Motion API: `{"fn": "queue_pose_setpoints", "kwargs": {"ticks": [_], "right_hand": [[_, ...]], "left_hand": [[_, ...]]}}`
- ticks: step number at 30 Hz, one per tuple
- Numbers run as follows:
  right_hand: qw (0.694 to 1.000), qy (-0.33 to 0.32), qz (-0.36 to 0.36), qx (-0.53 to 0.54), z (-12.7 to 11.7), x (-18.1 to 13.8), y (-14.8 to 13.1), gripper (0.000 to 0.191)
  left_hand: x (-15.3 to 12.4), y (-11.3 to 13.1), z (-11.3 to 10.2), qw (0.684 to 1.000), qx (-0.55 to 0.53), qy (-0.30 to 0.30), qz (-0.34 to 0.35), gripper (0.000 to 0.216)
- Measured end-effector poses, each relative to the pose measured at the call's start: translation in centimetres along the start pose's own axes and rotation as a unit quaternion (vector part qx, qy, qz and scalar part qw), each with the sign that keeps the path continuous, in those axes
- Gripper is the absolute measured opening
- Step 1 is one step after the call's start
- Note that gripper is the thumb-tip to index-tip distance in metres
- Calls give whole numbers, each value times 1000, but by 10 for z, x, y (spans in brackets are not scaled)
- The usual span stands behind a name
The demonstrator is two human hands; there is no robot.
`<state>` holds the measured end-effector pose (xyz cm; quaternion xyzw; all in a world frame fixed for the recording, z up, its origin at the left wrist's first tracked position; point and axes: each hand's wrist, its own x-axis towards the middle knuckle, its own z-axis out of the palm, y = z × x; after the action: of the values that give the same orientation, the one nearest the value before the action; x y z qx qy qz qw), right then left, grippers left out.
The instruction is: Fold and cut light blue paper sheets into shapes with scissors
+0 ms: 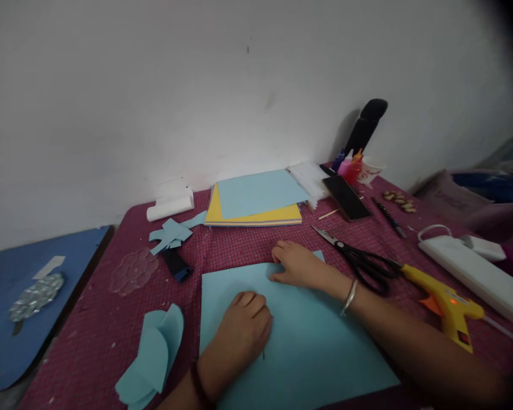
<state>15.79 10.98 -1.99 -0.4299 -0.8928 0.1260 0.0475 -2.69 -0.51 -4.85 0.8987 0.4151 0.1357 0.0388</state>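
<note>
A large light-blue sheet of paper (325, 347) lies flat at the front of the table. My left hand (243, 324) rests on it with the fingers curled in; what they hold, if anything, is hidden. A short thin dark line shows on the paper just below this hand. My right hand (299, 265) is at the sheet's far edge, fingers bent past the edge and thumb on the paper, with a gap between them. Left of the sheet lie curved light-blue paper pieces (151, 353). Black-handled scissors (359, 256) lie open just right of my right hand.
A yellow glue gun (444, 299) with a lit orange light lies near a white power strip (474, 273). Behind are stacked coloured papers (260, 193), paper scraps (171, 233), a dark phone-like slab (346, 196), paint bottles (353, 168) and a paper cup (370, 171). The wall bounds the back.
</note>
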Motion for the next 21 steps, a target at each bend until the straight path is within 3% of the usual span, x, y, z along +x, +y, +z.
{"fn": "queue_pose_setpoints", "kwargs": {"ticks": [5, 7, 10, 12, 15, 17, 21], "right_hand": [[1000, -14, -4, 25, -3, -10, -9, 22], [998, -10, -23, 54, -7, -15, -15, 28], [987, -34, -115, 110, -16, -25, -23, 26], [965, -97, -198, 140, -23, -32, -26, 19], [928, -189, -272, 169, -33, -38, -25, 16], [917, -214, -277, 192, -35, -37, -23, 13], [936, -141, -221, 235, -24, -28, -20, 23]], "left_hand": [[-4, -1, 5, 999, 25, 30, -9, 9], [-7, 0, 6, 996, 54, 69, -21, 23], [-9, 1, 2, 984, 100, 135, -58, 42], [-8, 0, -1, 978, 117, 151, -81, 40], [-6, -1, -4, 985, 116, 123, -44, 30], [-6, 1, -4, 987, 127, 94, -12, 29], [-9, 11, 2, 979, 181, 89, -9, 33]]}}
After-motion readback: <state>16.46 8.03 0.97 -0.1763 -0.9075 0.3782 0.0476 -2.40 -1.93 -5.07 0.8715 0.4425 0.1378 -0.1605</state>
